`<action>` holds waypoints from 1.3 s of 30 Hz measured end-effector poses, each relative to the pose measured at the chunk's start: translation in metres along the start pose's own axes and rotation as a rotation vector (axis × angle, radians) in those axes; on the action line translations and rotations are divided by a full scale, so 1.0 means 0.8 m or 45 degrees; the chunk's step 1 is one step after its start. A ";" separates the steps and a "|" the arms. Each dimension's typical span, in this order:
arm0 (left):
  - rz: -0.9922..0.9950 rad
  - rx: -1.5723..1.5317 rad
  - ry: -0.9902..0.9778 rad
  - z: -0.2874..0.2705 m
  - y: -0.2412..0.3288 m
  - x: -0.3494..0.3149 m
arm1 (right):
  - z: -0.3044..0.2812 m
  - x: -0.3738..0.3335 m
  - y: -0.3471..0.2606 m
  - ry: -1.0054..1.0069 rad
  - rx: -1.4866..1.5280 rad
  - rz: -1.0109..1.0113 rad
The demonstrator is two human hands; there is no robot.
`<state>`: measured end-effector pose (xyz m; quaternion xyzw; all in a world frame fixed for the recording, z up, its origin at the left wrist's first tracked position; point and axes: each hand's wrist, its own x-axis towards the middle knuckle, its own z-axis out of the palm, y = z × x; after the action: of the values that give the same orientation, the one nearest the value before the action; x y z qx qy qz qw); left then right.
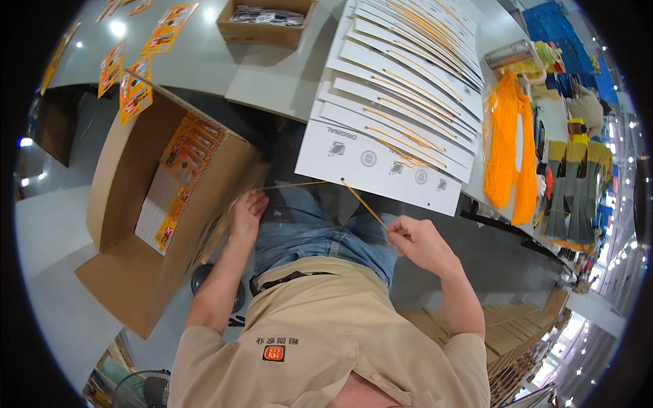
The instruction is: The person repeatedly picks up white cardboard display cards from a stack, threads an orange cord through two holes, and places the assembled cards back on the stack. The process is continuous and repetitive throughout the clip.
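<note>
An orange cord [365,206] passes through a small hole at the near edge of the front white printed card [377,160]. My right hand [423,243], to the right of my lap, is closed in a pinch on one length of it. On the other side, my left hand [247,214] has its fingers closed on the thin stretch running left from the hole. Behind the front card, several more white cards [401,81] lie overlapped in a stack, many with orange cords threaded across them.
An open cardboard box [197,197] holding orange-and-white printed packs stands at my left. Loose orange cards [170,27] and a small carton [262,34] lie on the table [279,75]. At right hang an orange cord bundle [502,143] and grey-green strips [575,197].
</note>
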<state>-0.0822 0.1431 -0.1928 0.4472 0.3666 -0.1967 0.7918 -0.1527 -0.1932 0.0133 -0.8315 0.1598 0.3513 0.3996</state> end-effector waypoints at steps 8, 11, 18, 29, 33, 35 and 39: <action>-0.434 0.477 -0.673 0.124 -0.064 -0.053 | -0.028 -0.010 0.050 0.777 0.120 -0.299; -0.410 0.886 -1.145 0.197 -0.081 -0.089 | -0.043 0.014 0.063 0.929 0.147 -0.332; -0.432 0.857 -1.185 0.262 -0.103 -0.120 | -0.062 0.025 0.069 1.014 0.075 -0.430; -0.371 0.580 -0.987 0.274 -0.109 -0.116 | -0.088 0.013 0.071 1.114 -0.142 -0.472; -0.421 0.603 -0.969 0.274 -0.110 -0.111 | -0.089 0.007 0.071 1.156 -0.269 -0.491; -0.436 0.599 -0.958 0.274 -0.109 -0.112 | -0.089 0.004 0.071 1.176 -0.312 -0.494; -0.418 0.549 -0.953 0.278 -0.105 -0.119 | -0.088 -0.001 0.070 1.194 -0.326 -0.493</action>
<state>-0.1086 -0.0918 -0.0948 0.4359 0.0721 -0.5390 0.7171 -0.1518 -0.2829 0.0138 -0.9560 0.1209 -0.1222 0.2379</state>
